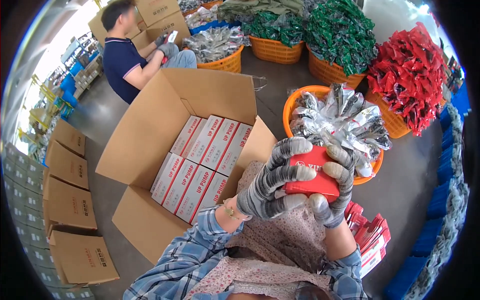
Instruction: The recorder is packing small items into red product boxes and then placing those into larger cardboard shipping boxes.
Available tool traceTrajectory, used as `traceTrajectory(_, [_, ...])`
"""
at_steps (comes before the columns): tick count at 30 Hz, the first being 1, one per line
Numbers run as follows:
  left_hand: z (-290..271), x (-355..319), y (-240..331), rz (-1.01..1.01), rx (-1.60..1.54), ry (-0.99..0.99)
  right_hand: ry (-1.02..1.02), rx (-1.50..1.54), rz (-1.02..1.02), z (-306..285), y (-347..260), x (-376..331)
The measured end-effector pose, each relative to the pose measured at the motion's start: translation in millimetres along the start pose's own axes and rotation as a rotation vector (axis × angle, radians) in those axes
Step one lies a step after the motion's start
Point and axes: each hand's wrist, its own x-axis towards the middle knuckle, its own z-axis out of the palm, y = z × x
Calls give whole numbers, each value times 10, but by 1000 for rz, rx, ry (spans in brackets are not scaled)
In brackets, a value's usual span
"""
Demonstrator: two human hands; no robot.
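A small red cardboard box (315, 186) is held up between my two gloved hands over my lap. My left hand (280, 175), in a grey striped work glove, grips its left side, fingers across the near face. On the right side my right hand (337, 185) closes round the same box. Left of my lap stands a large open carton (135, 155) with rows of white boxes with red tops (192, 187) inside. Just beyond my hands sits an orange basket (295, 100) full of clear plastic bags (345, 120) with dark parts. Flat red-and-white cartons (367, 235) lie beside my right forearm.
A co-worker (125, 55) sits at the far left, holding something. Baskets heaped with green bags (340, 37) and red bags (412, 75) line the far side. Closed brown cartons (82, 257) stand along the left; blue bins (435, 200) curve along the right.
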Motion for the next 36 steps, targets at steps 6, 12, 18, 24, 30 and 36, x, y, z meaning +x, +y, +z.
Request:
traceTrajectory(6, [152,-49,-157,137,-55,200,-30,-29,57,60,-141,77])
traceTrajectory(12, [37,-29,-277,144,-6,216,-100,-102,87,56,-151,183])
traceTrajectory(18, [-134,-111,-367,229,-24,181,-187,-56,0,141,-26,140])
traceTrajectory(24, [339,-610,-552,-245,-507,544,-167,-201,-18,293,64,34])
traceTrajectory(30, [-963,-620,-668,-415,758,71,-48,-431,111,-26,663,-414])
traceTrajectory(36, [-3216,-1504,-1657,-401,673,619,238,-519,548,-2038,846,-1327])
